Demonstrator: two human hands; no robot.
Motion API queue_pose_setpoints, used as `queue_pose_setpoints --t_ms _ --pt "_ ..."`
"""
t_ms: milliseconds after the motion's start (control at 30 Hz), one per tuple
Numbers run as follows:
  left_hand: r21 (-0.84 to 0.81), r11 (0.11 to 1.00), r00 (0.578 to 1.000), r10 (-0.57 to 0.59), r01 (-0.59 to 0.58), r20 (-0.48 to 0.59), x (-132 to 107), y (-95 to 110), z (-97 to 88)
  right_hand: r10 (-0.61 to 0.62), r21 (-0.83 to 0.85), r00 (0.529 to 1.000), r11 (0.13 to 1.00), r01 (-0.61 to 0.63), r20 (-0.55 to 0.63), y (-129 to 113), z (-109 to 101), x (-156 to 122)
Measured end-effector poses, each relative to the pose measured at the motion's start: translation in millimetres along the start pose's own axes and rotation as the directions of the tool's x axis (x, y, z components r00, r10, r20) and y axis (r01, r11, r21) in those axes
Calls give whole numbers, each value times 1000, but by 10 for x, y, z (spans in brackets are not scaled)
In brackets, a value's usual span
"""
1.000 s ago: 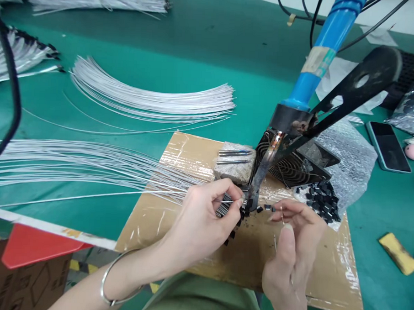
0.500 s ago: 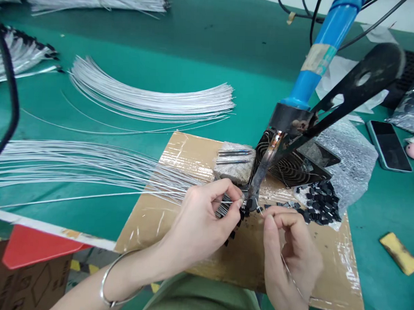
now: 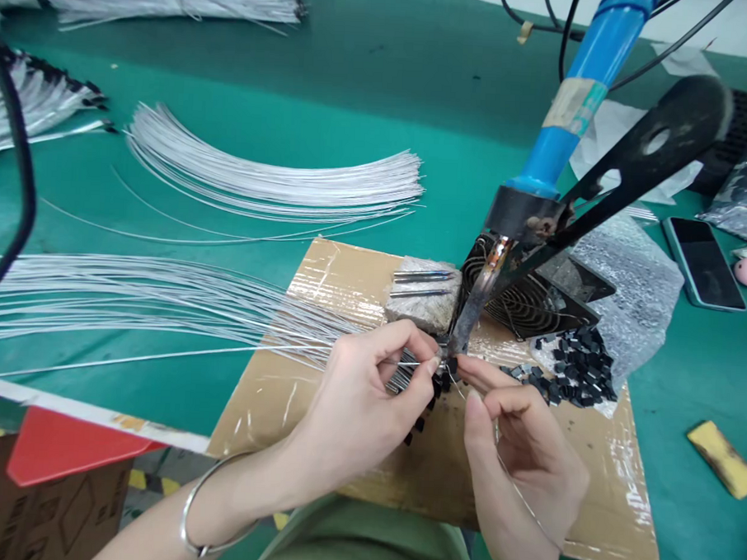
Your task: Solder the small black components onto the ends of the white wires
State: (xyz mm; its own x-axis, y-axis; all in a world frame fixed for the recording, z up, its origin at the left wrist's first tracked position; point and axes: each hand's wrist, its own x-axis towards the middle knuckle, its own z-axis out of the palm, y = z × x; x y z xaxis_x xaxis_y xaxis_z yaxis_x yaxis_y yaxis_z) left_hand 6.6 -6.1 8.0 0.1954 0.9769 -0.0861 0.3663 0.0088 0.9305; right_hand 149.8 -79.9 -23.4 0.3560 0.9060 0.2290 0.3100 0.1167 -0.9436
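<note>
My left hand (image 3: 359, 403) pinches a thin silver wire (image 3: 160, 355) that runs in from the left, holding its end at the tip of the soldering iron (image 3: 477, 297). The iron has a blue handle (image 3: 570, 103) and is fixed on a black stand, slanting down to the taped cardboard pad (image 3: 349, 271). My right hand (image 3: 520, 451) is closed on a fine strand of solder wire (image 3: 513, 484), fingertips right beside the iron's tip. Small black parts (image 3: 571, 371) lie in a pile just right of my right hand.
Fans of silver wires (image 3: 260, 176) spread over the green table (image 3: 357, 89) at left and centre. A grey sponge block (image 3: 422, 303) and a black fan grille (image 3: 521, 299) sit behind the iron. A phone (image 3: 705, 261), bubble wrap (image 3: 633, 283) and a yellow pad (image 3: 718, 458) lie right.
My right hand has moved up and left, bringing the solder strand from the cardboard to the iron's tip. My left hand has stayed put with its wire.
</note>
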Motion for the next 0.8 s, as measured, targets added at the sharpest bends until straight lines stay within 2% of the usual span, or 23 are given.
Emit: queue_pose_setpoints --t_ms 800 --pt "-9 1000 1000 9 -9 -13 0 -24 -3 -14 -35 999 999 12 -38 7 33 -28"
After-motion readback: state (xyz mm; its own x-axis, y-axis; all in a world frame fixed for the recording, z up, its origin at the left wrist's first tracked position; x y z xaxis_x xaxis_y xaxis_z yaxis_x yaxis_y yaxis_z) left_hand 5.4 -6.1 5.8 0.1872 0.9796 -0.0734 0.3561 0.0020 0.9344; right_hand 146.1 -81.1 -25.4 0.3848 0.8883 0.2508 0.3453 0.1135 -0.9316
